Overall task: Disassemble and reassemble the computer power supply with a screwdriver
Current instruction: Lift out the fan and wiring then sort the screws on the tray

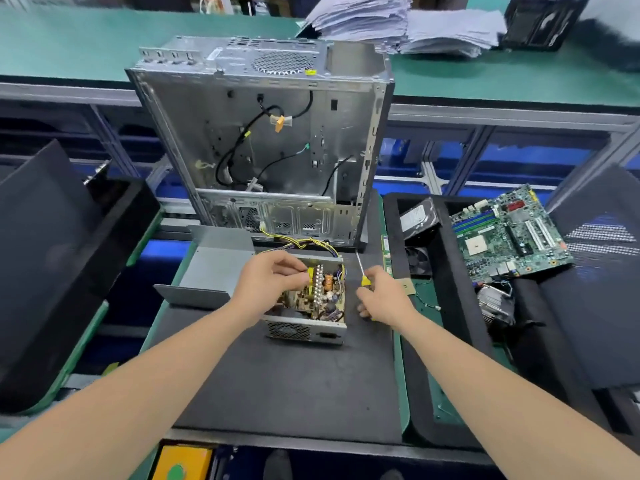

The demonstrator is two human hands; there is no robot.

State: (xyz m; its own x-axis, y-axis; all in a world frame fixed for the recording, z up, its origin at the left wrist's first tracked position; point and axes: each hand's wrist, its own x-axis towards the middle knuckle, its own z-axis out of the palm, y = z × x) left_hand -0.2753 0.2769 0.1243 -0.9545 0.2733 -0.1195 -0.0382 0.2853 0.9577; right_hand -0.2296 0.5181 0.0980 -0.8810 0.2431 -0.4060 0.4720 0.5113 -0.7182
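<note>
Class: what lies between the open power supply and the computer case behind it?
Head view: a wire bundle, yellow and black, lies between the power supply and the computer case.

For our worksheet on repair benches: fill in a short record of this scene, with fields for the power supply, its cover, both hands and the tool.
power supply: open, board exposed, on black mat
cover: off, lying left of it
left hand: pinches yellow part inside
right hand: grips screwdriver beside supply
computer case: upright behind, side open
</note>
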